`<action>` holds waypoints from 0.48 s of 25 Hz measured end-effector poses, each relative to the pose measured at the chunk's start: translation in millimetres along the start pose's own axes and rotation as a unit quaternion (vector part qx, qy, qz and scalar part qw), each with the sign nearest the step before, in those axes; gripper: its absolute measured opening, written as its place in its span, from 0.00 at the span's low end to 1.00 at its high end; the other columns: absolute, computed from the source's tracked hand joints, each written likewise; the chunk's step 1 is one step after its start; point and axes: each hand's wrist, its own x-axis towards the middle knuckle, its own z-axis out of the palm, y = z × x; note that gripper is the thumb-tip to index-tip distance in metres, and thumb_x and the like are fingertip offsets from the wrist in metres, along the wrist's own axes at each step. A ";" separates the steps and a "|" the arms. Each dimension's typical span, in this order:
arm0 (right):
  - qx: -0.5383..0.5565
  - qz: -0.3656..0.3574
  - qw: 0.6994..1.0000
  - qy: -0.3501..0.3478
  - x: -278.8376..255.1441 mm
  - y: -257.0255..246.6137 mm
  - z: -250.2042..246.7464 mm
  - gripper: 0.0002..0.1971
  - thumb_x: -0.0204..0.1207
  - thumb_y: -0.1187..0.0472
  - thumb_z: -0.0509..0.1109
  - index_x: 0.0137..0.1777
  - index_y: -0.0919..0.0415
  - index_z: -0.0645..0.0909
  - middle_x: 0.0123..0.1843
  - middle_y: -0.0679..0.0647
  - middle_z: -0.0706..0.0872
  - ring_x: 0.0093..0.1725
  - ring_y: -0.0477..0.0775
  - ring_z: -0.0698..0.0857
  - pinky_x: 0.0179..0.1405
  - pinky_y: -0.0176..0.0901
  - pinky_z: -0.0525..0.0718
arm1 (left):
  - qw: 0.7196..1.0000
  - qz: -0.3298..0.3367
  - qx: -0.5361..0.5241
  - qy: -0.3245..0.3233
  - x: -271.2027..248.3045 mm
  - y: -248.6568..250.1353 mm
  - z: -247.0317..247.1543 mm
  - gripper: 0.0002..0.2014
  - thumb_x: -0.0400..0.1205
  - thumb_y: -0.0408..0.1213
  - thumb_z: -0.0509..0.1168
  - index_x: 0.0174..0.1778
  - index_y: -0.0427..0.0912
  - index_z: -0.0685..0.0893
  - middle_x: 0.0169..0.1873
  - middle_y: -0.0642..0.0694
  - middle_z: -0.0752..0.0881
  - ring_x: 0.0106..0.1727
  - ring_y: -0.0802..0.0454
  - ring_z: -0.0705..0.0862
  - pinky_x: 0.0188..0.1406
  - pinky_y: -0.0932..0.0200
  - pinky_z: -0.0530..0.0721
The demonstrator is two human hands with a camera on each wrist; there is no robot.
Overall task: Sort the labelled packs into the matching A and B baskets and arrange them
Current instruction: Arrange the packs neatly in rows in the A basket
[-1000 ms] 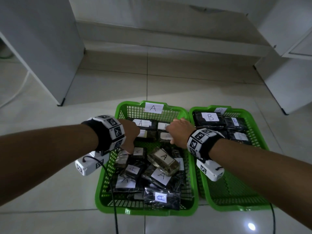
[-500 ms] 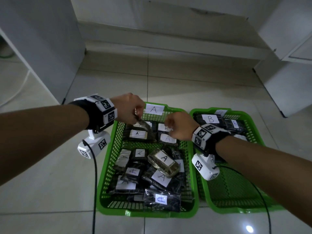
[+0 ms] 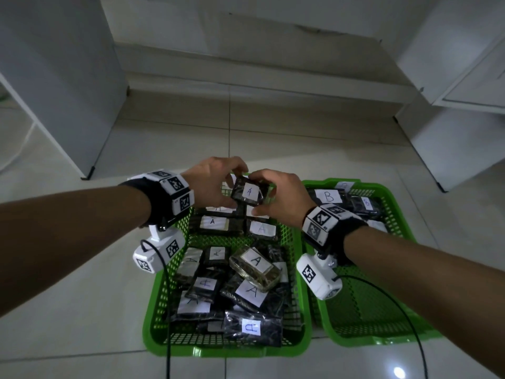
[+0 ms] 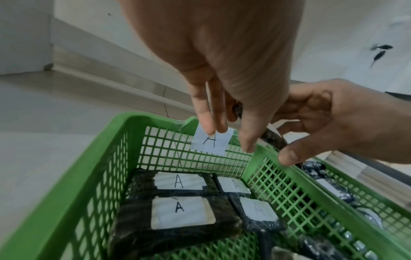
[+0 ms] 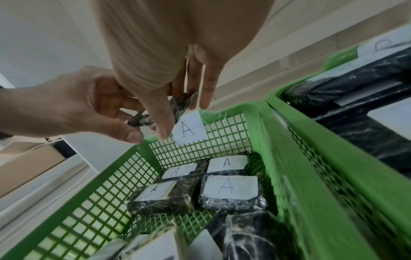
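Note:
Both hands hold one dark wrapped pack with a white A label [image 3: 248,191] above the far end of the green A basket [image 3: 226,351]. My left hand [image 3: 216,183] pinches its left side and my right hand [image 3: 281,198] grips its right side. In the left wrist view only the dark edge of the pack [image 4: 271,139] shows between my left hand [image 4: 222,112] and right hand [image 4: 333,123]. The right wrist view shows the pack [image 5: 182,105] under my right hand [image 5: 164,112]. Below, A packs [image 4: 182,212] lie in neat rows by the far wall; nearer ones lie jumbled [image 3: 254,263].
The green B basket [image 3: 382,340] stands close on the right with B packs [image 3: 328,196] at its far end. A paper A tag [image 5: 189,130] hangs on the A basket's far wall. White cabinets [image 3: 54,77] stand left and right on the tiled floor.
Both hands have risen from the far end of the A basket. The left hand lifted a pack out, and the right hand has joined it on the pack.

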 end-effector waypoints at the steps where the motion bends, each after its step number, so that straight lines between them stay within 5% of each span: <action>1: 0.001 -0.005 1.000 0.003 -1.0 0.4 -1.1 0.35 0.58 0.56 0.89 0.68 0.54 0.83 0.61 0.48 0.89 0.59 0.48 0.85 0.60 0.46 0.84 | 1.000 0.002 0.007 0.004 0.8 0.7 0.3 0.31 0.67 0.45 0.81 0.65 0.51 0.76 0.50 0.58 0.85 0.47 0.59 0.85 0.47 0.57 0.86; 4: -0.040 -0.016 0.999 0.011 0.8 0.9 -4.4 0.31 0.61 0.52 0.86 0.66 0.53 0.83 0.57 0.52 0.88 0.55 0.52 0.83 0.54 0.45 0.81 | 1.000 -0.009 0.025 0.009 4.3 7.5 1.2 0.30 0.67 0.48 0.81 0.63 0.53 0.78 0.48 0.58 0.85 0.47 0.58 0.84 0.49 0.51 0.87; 8: -0.144 0.011 0.989 -0.010 9.6 14.7 -2.2 0.21 0.64 0.52 0.81 0.57 0.52 0.85 0.48 0.48 0.86 0.47 0.50 0.83 0.44 0.44 0.82 | 0.998 -0.057 0.037 -0.015 8.9 9.4 8.1 0.40 0.66 0.43 0.82 0.73 0.52 0.70 0.59 0.57 0.78 0.52 0.55 0.83 0.53 0.53 0.85; 12: -0.266 0.023 0.958 -0.103 7.3 17.8 5.0 0.08 0.67 0.60 0.78 0.44 0.56 0.83 0.42 0.49 0.82 0.44 0.54 0.83 0.39 0.43 0.81 | 0.979 -0.101 0.138 -0.108 4.5 -7.0 19.5 0.22 0.71 0.47 0.78 0.60 0.52 0.81 0.58 0.55 0.82 0.55 0.53 0.81 0.56 0.54 0.83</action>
